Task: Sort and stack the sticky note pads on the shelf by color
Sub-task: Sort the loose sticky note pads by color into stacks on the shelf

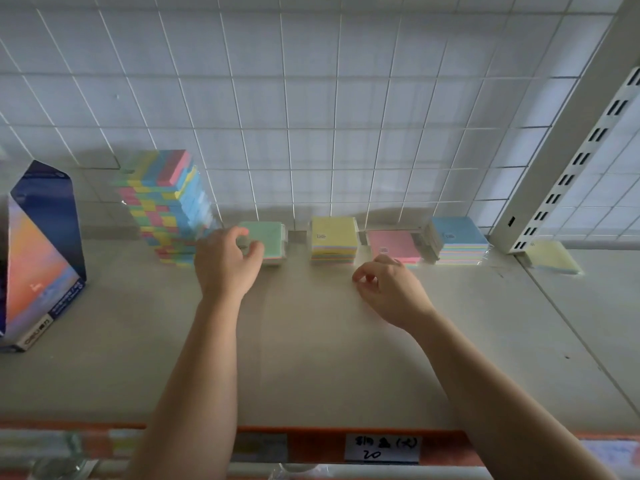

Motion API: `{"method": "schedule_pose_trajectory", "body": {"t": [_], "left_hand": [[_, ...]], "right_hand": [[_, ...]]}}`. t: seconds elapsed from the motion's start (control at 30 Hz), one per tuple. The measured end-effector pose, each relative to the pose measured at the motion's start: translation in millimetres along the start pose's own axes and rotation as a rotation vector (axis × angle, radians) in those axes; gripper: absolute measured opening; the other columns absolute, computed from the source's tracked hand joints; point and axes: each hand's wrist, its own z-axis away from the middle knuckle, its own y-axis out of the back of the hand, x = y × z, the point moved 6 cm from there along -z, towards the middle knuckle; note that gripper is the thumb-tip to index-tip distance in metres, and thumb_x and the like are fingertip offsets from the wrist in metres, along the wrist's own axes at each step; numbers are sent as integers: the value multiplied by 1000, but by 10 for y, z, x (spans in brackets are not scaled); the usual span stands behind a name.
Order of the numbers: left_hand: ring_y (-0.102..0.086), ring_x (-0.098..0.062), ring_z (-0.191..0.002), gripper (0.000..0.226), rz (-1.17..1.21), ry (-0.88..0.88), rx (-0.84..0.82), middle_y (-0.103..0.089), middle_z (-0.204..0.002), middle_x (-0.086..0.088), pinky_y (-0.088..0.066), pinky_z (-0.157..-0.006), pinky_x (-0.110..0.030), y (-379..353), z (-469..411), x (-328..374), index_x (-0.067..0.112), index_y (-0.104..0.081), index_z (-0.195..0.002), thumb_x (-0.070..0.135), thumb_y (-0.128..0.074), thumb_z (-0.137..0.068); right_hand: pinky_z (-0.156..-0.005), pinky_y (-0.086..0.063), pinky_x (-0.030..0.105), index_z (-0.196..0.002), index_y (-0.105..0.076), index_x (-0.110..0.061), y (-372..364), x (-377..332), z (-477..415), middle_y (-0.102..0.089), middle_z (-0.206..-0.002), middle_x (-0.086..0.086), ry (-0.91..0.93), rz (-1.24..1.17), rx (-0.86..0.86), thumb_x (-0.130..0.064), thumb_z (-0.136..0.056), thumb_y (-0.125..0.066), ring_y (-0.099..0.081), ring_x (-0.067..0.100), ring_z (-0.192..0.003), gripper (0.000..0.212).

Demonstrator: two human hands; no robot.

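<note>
Right hand (pixel 384 289): loosely curled, empty, before pink pad (pixel 393 249) | left hand (pixel 227 261): gripping green pad (pixel 265 237)

Place: a shop, I think, at a stationery display.
Shelf (pixel 311 358): grey retail shelving in front of me, with an orange front edge.
Price label (pixel 381 448): handwritten, stuck on that edge.
Back: white wire grid panel (pixel 311 116) and a slotted upright (pixel 575 161).
Stock: sticky note pads (pixel 334 239) in rows, a boxed product (pixel 38 258) at left.
</note>
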Motion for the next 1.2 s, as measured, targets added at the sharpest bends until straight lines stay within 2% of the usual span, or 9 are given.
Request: {"method": "schedule_pose_trajectory", "body": {"t": [0.1, 0.23, 0.47, 0.67, 0.8, 1.03, 1.2], "left_hand": [[-48, -26, -122, 69, 16, 30, -120, -55, -128, -6, -42, -99, -38, -47, 74, 30, 15, -57, -124, 58, -60, -70], [-44, -22, -127, 84, -32, 58, -176, -42, -138, -4, -40, -102, -39, -101, 124, 10, 21, -46, -134, 67, -69, -67], [-43, -25, -126, 79, -35, 70, -103, -36, -137, -7, -41, -96, -37, -59, 122, 52, 17, -49, -133, 61, -71, -70], [-45, -28, -122, 71, 34, 8, -25, -52, -128, -12, -40, -95, -38, -113, 49, 42, 10, -56, -125, 53, -74, -72], [-48, -29, -119, 69, 53, -7, -17, -56, -125, -13, -39, -96, -37, -153, 14, 37, 7, -57, -122, 51, -75, -72], [-52, -32, -114, 71, -16, -4, -1, -53, -123, -16, -43, -95, -42, -182, 1, 58, 8, -57, -121, 54, -75, -70], [-50, -38, -113, 64, -59, -92, 4, -55, -118, -22, -42, -94, -47, -148, 36, 71, 4, -59, -118, 50, -73, -75]], "right_hand": [[-68, -47, 32, -91, -71, -20, -3, 9, 10, -50, -84, -6, 10, -2, 21, -17, -84, -60, -54, 22, -86, 14], [-65, -43, 28, -89, -72, -20, -9, 20, 24, -49, -82, -6, 24, -8, 55, -15, -83, -61, -55, 24, -85, 14], [-64, -39, 27, -87, -71, -20, -12, 20, 31, -47, -79, -6, 29, -16, 83, -16, -83, -60, -52, 23, -83, 13], [-64, -39, 27, -87, -71, -20, -12, 17, 22, -47, -78, -6, 26, -18, 87, -15, -83, -61, -51, 22, -83, 12], [-65, -42, 28, -88, -71, -20, -17, 12, 20, -48, -79, -6, 22, -9, 83, -15, -83, -60, -52, 22, -85, 14], [-67, -44, 29, -89, -71, -21, -21, 29, 17, -47, -81, -7, 26, -20, 76, -15, -82, -60, -53, 23, -86, 15], [-69, -46, 31, -92, -71, -20, -16, 27, 28, -47, -83, -6, 47, -19, 53, -17, -84, -59, -53, 23, -87, 15]]}}
